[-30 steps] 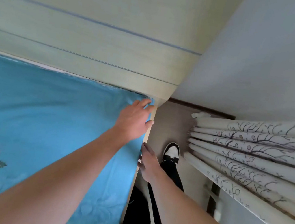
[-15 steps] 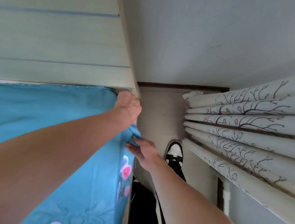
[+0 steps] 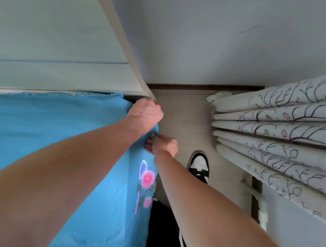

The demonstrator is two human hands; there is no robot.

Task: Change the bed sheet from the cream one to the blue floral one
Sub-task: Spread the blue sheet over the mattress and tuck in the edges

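Blue floral sheet covered the bed across the left half of the frame; its far edge lay ragged along the pale headboard at upper left, and its side fell over the bed's edge at lower centre, flower print showing on the drop. No cream sheet was visible, so I'd judge the swap mostly done, corner fitting left.

Left hand sat at the bed's top corner, centre frame, knuckles up and fingers curled down over the sheet corner where headboard met mattress — whether they gripped cloth or just pushed it into the gap could not be told. Right hand was just below and right of it, fingers pinching the blue fabric at the side edge, close beside the left wrist.

Step in hand, as I read it: tucking the corner. To do it well:
- left hand should pin the corner down, so the top edge doesn't creep off the headboard line
- right hand should pull the side drop taut downward, then fold the slack under
- watch the ragged far edge — it looked barely long enough, so an over-pull would likely expose the mattress.

Further right: a black-and-white shoe on the floor, then pleated branch-print curtains along the right edge.
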